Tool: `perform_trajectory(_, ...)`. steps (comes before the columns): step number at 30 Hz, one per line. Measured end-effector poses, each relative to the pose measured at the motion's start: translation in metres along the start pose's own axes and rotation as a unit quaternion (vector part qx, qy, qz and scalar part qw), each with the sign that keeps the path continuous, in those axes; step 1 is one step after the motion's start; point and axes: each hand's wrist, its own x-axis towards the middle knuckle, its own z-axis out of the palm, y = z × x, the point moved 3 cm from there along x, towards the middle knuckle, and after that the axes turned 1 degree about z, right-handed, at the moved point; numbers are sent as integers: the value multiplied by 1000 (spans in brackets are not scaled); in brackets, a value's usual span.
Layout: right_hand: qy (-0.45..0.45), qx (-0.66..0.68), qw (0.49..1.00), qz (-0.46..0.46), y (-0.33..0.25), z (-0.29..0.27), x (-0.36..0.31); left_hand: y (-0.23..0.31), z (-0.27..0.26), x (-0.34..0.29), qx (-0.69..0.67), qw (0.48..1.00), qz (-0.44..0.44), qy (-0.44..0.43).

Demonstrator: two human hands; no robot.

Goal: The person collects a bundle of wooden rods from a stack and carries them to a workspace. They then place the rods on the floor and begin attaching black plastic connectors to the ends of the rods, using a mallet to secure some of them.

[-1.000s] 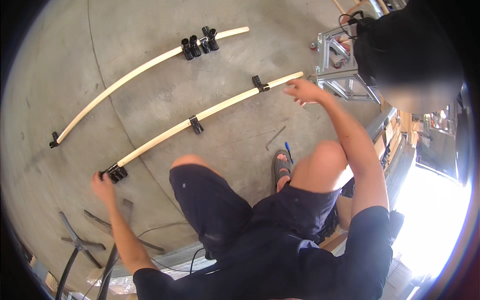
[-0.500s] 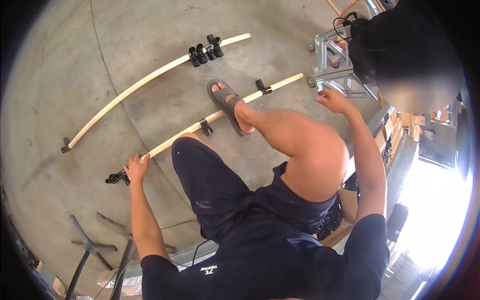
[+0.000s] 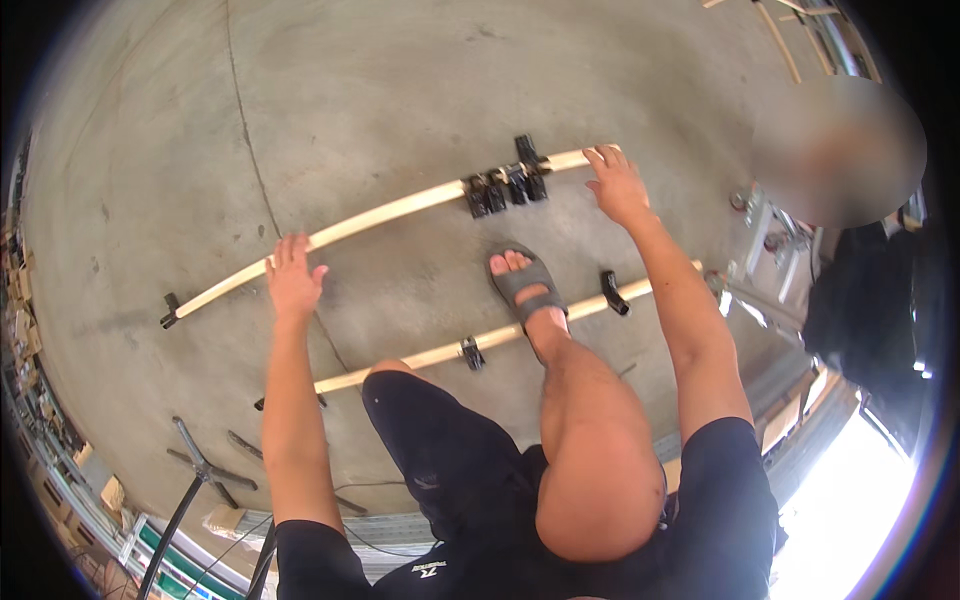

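Pale wood formed the farther pole point(image 3: 390, 211), lying on the concrete floor point(image 3: 450, 80), black pipe connectors point(image 3: 516, 183) clustered toward its right end. Left hand point(image 3: 294, 287) and right hand point(image 3: 620, 190) spanned it, fingers spread, contact unclear. Steady handling favoured even support near both ends, clear of those connectors.

- We see a white logo point(image 3: 429, 574) with tiny letters point(image 3: 430, 566) on the dark shirt point(image 3: 500, 582).
- We can't read the faint mark point(image 3: 426, 483) on the dark shorts point(image 3: 440, 430).
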Motion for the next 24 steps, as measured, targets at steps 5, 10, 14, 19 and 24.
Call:
perform_trajectory(5,-15,-1,994,-105,18,27,58,8,7,57,37,992,26,-115)
perform_trajectory(10,25,63,990,-120,38,23,69,10,-32,86,6,991,53,-121)
perform_trajectory(14,40,81,993,-81,43,-24,84,16,-93,116,-15,996,66,-50)
perform_trajectory(19,38,110,992,-53,42,-111,145,15,-176,159,-1,997,38,-64)
perform_trajectory(24,3,105,994,-21,56,-156,205,20,-206,216,-12,995,30,-89)
